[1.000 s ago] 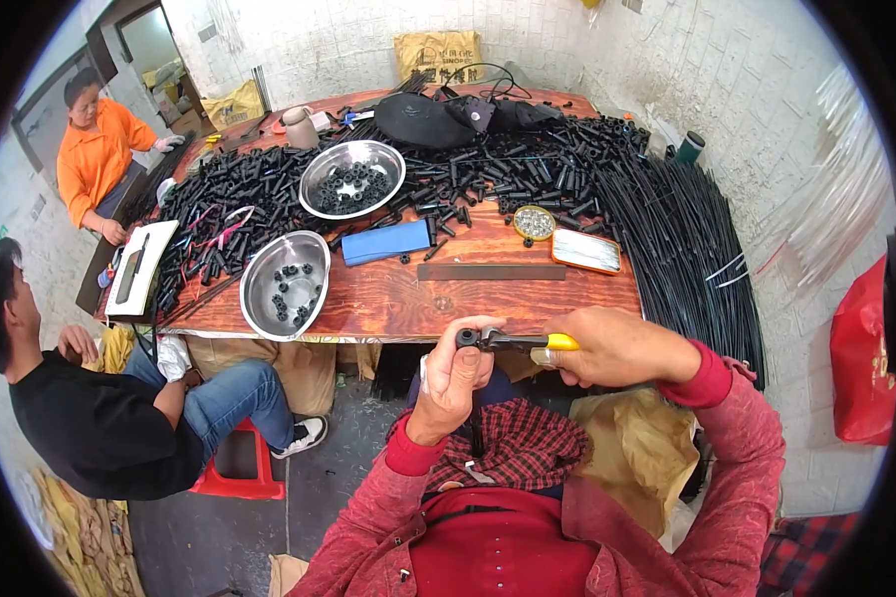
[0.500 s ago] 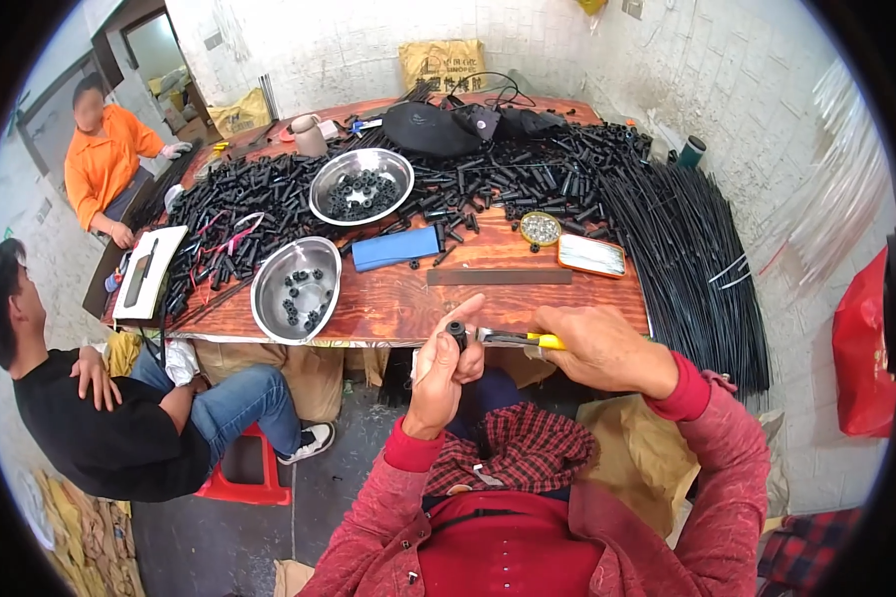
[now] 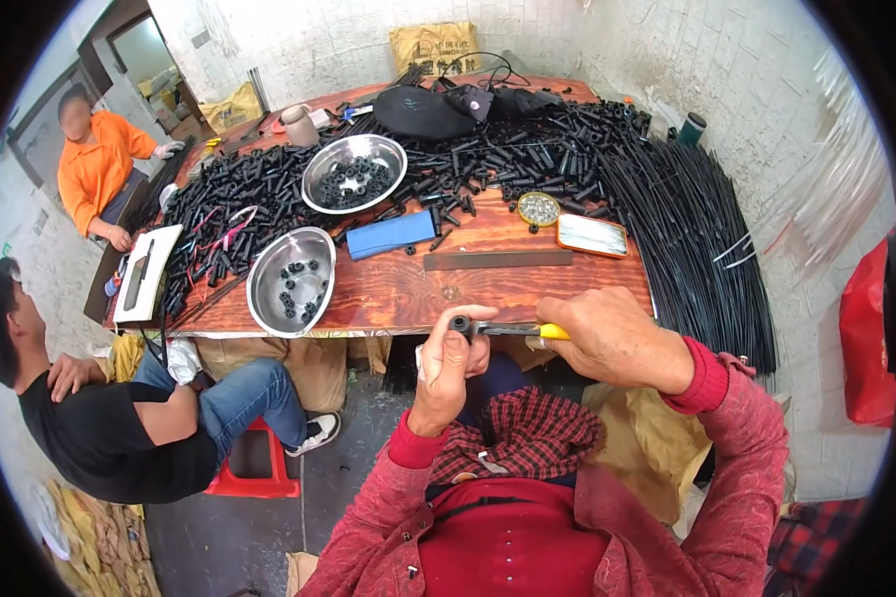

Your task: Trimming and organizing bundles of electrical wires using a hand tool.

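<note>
Just off the table's near edge, my left hand (image 3: 446,363) is closed around a short black tube-like piece (image 3: 460,326) with a round hole at its top. My right hand (image 3: 607,336) grips a pair of pliers (image 3: 552,331) by the yellow handles. Their dark metal jaws reach left to the black piece and touch it or lie right beside it; my left fingers hide the exact contact. Ahead on the table are a dark flat bar (image 3: 498,260), a blue case (image 3: 390,235), a round tin of small shiny parts (image 3: 538,209) and an orange-rimmed white box (image 3: 591,236).
Two steel bowls (image 3: 259,298) (image 3: 314,184) hold small black pieces. Black tubes (image 3: 269,169) are heaped across the table (image 3: 388,298), with long black rods (image 3: 702,239) at the right. One person (image 3: 100,418) sits at left, on a red stool (image 3: 269,486); another (image 3: 100,169) works behind.
My left index finger, stretched out before, is now bent over by the black piece. The pliers' jaws have shifted closer to that piece. My right hand has moved slightly up and right.
</note>
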### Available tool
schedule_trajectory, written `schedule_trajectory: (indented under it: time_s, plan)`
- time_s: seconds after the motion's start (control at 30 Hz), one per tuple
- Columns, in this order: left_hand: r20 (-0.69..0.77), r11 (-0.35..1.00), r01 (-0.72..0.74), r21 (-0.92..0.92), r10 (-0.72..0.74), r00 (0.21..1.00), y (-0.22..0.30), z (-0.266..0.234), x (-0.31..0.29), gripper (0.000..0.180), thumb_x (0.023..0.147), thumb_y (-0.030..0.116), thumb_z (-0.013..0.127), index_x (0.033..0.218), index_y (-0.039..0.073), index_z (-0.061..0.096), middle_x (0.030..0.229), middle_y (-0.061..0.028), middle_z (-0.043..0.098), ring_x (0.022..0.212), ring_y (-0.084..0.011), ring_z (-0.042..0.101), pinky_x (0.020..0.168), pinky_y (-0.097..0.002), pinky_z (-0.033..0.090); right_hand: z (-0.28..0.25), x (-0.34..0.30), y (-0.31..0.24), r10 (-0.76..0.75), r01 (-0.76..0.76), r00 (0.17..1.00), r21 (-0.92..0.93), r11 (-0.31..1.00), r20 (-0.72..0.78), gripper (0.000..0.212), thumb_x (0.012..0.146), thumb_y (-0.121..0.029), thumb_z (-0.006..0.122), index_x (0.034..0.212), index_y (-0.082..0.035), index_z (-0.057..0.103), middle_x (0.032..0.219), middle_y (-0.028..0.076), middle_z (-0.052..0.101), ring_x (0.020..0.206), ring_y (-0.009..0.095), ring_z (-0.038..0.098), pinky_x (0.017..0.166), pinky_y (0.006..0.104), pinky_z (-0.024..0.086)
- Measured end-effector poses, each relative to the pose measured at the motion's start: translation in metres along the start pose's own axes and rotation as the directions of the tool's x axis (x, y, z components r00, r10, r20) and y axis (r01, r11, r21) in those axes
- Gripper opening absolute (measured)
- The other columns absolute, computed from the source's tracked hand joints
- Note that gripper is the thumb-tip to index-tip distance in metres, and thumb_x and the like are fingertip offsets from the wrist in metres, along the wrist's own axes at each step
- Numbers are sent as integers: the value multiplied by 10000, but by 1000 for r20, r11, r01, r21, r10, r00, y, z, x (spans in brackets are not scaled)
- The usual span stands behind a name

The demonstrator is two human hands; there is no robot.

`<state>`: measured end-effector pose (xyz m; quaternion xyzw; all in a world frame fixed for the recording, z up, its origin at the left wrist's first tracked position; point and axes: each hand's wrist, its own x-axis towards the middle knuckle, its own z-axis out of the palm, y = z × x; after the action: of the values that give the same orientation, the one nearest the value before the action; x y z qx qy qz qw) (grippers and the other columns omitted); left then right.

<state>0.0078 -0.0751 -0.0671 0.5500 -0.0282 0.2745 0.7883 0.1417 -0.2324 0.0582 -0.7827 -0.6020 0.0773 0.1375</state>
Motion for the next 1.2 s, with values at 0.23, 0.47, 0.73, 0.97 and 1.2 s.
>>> schedule_trajectory:
  time_s: [0.23,0.47,0.73,0.97,1.2]
  plan:
    - [-25,992,46,-114,-49,998,2,-2,-3,600,1023,480,454,1349,-23,442,656,47,319,571,-64,297,522,-229,260,24,5,3,60,-59,998,50,997,-27,234,869,-265,654,897,-37,613,738,219,657,713,436,646,609,536,487]
    - [-71,988,137,69,-132,989,-61,-30,-43,628,1034,442,451,1433,-36,367,843,-20,489,770,-132,489,746,-293,440,98,7,89,220,-229,954,-19,973,-205,245,814,-254,706,914,-38,651,842,213,666,815,414,650,678,510,493]
    - [-234,967,-122,-225,68,970,-2,-75,-48,340,1045,351,460,1165,45,548,814,-14,492,764,-139,475,760,-344,430,148,21,120,244,-281,927,-98,955,-285,384,812,-198,720,1158,-76,607,1082,130,614,969,370,601,796,458,485]
    - [-159,883,-447,-145,425,891,127,-112,-60,251,1004,328,557,1166,140,590,794,46,421,724,-96,376,719,-291,301,165,12,127,174,-219,895,-64,974,-410,424,843,-202,697,1236,-70,605,1191,121,585,1095,347,522,935,433,429]
    - [-263,872,140,470,-13,965,59,-189,-133,137,904,140,642,1002,45,636,849,-19,581,807,-154,552,757,-330,461,168,15,122,140,-185,888,-60,981,-438,435,864,-163,663,1278,-61,579,1221,159,556,1144,364,505,980,439,410]
